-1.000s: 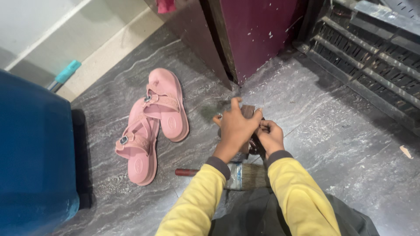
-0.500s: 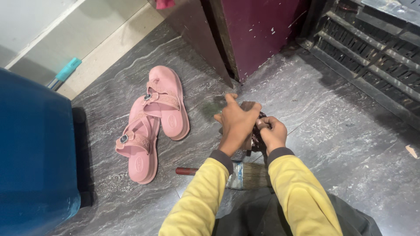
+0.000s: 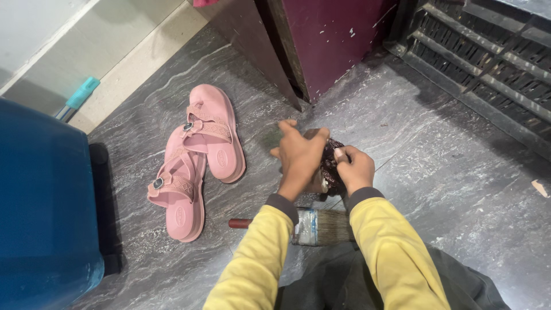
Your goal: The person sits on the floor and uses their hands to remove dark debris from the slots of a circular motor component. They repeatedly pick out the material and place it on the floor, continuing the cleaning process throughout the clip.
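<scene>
Both my hands meet over the grey floor on a dark brown sandal with a patterned strap and a tan sole. My left hand wraps over its left side with the fingers partly spread. My right hand pinches the strap from the right. Most of the sandal is hidden by my hands. A brush with a red handle and pale bristles lies on the floor just under my forearms. I wear yellow sleeves.
A pair of pink sandals lies to the left, one overlapping the other. A blue container stands at far left. A maroon cabinet is ahead, and a dark slatted rack sits at upper right.
My hands stay on the dark sandal and shift slightly on it; my left fingers have spread a little. The pink sandals and the brush have not moved.
</scene>
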